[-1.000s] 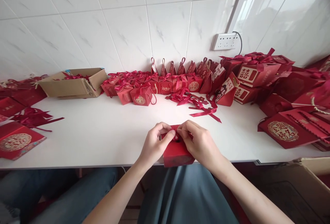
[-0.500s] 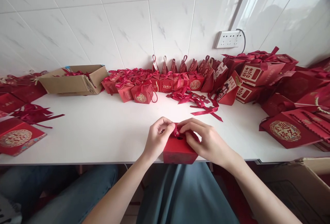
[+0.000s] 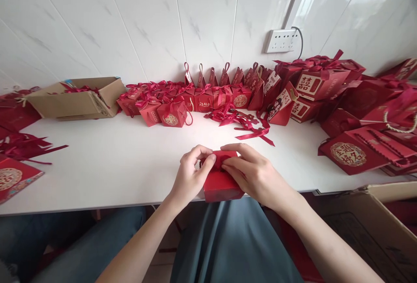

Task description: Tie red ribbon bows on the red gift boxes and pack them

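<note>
A small red gift box (image 3: 223,186) sits at the table's front edge between my two hands. My left hand (image 3: 194,171) is closed at its left side, with the thumb on the top and the fingers curled behind it. Across the right part of the top lies my right hand (image 3: 252,166), its thumb and fingers drawn together near the middle of the lid. A dark red patch, perhaps ribbon, shows between the fingertips; its details are hidden. Beyond my hands lies a loose heap of red ribbons (image 3: 224,116).
Finished-looking red gift boxes (image 3: 204,100) stand in rows along the tiled wall. An open cardboard box (image 3: 71,106) with red items is at the left back. Larger red boxes (image 3: 353,155) are piled at right. Another carton (image 3: 352,218) stands below the table. A neighbouring person's leg (image 3: 110,239) shows at left.
The view has shifted slightly right. The ribbon loop that stood up at the box's top is no longer clearly visible, and my right fingertips have shifted on the lid.
</note>
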A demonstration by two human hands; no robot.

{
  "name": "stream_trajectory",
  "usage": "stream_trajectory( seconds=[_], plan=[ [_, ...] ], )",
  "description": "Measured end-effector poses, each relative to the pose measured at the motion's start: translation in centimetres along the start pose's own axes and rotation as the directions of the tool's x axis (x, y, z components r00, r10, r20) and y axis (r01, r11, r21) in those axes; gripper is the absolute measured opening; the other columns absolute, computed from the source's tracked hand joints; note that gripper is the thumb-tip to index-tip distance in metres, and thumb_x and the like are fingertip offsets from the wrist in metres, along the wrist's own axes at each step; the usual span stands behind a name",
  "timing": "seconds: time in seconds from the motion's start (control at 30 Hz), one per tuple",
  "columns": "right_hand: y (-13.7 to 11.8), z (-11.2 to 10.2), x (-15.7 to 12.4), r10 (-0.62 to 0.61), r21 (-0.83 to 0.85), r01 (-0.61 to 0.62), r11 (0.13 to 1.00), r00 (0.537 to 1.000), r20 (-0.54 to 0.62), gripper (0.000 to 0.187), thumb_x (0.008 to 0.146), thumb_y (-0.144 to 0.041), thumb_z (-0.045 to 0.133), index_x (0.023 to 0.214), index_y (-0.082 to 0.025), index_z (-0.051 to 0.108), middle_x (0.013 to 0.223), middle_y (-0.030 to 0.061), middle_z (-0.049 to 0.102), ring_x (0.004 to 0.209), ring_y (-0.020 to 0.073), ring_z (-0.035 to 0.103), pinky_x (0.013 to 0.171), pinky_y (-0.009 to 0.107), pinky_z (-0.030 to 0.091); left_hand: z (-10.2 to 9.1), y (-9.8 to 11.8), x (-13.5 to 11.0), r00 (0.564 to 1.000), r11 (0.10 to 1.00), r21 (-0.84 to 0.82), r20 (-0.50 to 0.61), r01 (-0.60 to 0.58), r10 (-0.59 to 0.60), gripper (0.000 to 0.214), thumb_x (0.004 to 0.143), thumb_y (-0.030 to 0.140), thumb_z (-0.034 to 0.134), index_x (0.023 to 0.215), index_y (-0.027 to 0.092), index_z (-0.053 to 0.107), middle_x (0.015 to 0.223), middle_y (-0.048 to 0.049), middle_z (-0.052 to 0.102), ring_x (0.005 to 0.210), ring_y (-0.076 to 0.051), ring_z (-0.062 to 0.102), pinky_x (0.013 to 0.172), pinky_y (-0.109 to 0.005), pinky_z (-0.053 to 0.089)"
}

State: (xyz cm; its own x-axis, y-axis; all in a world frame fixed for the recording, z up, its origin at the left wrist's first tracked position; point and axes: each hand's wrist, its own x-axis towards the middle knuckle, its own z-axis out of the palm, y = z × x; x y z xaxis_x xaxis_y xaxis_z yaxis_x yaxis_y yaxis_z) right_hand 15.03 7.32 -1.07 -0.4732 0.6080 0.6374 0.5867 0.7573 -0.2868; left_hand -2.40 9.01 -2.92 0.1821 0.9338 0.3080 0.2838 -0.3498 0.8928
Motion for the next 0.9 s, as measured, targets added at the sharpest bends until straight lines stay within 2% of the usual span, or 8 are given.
stream_trajectory(
  seconds=[0.13,0.27,0.4,0.57,0.63,0.73,0.8,0.9],
  plan=[
    [0.2,-0.5,-0.6,-0.006,-0.092,0.007,0.996,1.0,0.014,0.02,0.091,-0.01,0.046,0.085,-0.013,0.065,0.114,0.016,0.059,0.094,0.022,0.062,0.073,0.035,0.057,-0.6,0.4,-0.2,0.994,0.979,0.192,-0.067,-0.068,0.082,0.013,0.086,0.027,0.05,0.076,0.019,0.054,0.078,0.0,0.06,0.079,-0.015,0.057,0.073,-0.025,0.043],
    [0.6,-1.1,-1.2,-0.108,-0.209,0.115,0.971,0.993,0.042,0.017,0.089,-0.007,0.048,0.088,-0.012,0.064,0.113,0.0165,0.06,0.092,0.0232,0.06,0.072,0.036,0.054,-1.1,0.8,-1.2,0.986,0.93,0.351,-0.084,-0.108,0.147,0.013,0.087,0.025,0.049,0.075,0.02,0.052,0.071,0.002,0.056,0.068,-0.012,0.052,0.064,-0.022,0.041],
    [0.8,-1.8,-1.2,-0.206,-0.363,0.207,0.909,0.978,0.043,0.019,0.089,-0.004,0.046,0.089,-0.01,0.063,0.104,0.0175,0.062,0.09,0.0248,0.06,0.07,0.036,0.051,-1.1,0.8,-2.6,0.985,0.92,0.382,-0.108,-0.082,0.133,0.012,0.089,0.025,0.047,0.079,0.02,0.051,0.065,0.0043,0.052,0.057,-0.009,0.046,0.054,-0.019,0.038],
    [0.9,-2.1,-1.7,-0.253,-0.387,0.247,0.889,0.967,0.035,0.018,0.088,-0.002,0.047,0.095,-0.009,0.062,0.099,0.0168,0.064,0.087,0.0249,0.06,0.07,0.036,0.048,-0.8,0.8,-3.8,0.99,0.948,0.319,-0.126,-0.016,0.059,0.013,0.088,0.023,0.044,0.076,0.02,0.048,0.07,0.0022,0.053,0.066,-0.01,0.051,0.057,-0.02,0.04],
    [0.8,-2.0,-2.0,-0.186,-0.325,0.18,0.928,0.982,0.013,0.014,0.088,-0.008,0.051,0.098,-0.011,0.061,0.101,0.0162,0.062,0.087,0.0241,0.06,0.071,0.036,0.048,-0.8,1.1,-3.9,0.994,0.953,0.298,-0.108,0.051,-0.02,0.014,0.087,0.025,0.043,0.074,0.02,0.045,0.071,0.0016,0.051,0.065,-0.011,0.05,0.054,-0.021,0.039],
    [0.3,-1.9,-2.2,0.061,-0.169,-0.066,0.983,0.997,-0.039,0.02,0.091,-0.028,0.053,0.102,-0.013,0.058,0.096,0.0128,0.06,0.081,0.0205,0.06,0.069,0.033,0.049,-0.7,1.9,-3.7,0.99,0.946,0.294,-0.076,0.136,-0.119,0.015,0.085,0.031,0.046,0.075,0.02,0.047,0.075,0.0004,0.053,0.071,-0.013,0.052,0.062,-0.024,0.043],
    [-0.2,-1.8,-2.1,0.259,-0.057,-0.258,0.964,0.966,-0.004,0.027,0.093,-0.04,0.046,0.089,-0.016,0.057,0.081,0.0066,0.059,0.069,0.0161,0.058,0.061,0.028,0.047,-0.6,2.2,-3.3,0.986,0.934,0.315,-0.073,0.168,-0.153,0.019,0.085,0.037,0.048,0.076,0.02,0.048,0.077,-0.0001,0.055,0.075,-0.015,0.054,0.068,-0.027,0.044],
    [-0.8,-1.4,-1.6,0.479,0.046,-0.49,0.87,0.865,0.148,0.041,0.094,-0.049,0.039,0.065,-0.02,0.045,0.059,-0.0014,0.051,0.051,0.0114,0.047,0.05,0.024,0.038,-0.3,2.2,-2.9,0.985,0.917,0.36,-0.077,0.17,-0.152,0.023,0.086,0.038,0.047,0.072,0.02,0.048,0.075,0.0002,0.053,0.072,-0.015,0.053,0.068,-0.028,0.043]
  ],
)
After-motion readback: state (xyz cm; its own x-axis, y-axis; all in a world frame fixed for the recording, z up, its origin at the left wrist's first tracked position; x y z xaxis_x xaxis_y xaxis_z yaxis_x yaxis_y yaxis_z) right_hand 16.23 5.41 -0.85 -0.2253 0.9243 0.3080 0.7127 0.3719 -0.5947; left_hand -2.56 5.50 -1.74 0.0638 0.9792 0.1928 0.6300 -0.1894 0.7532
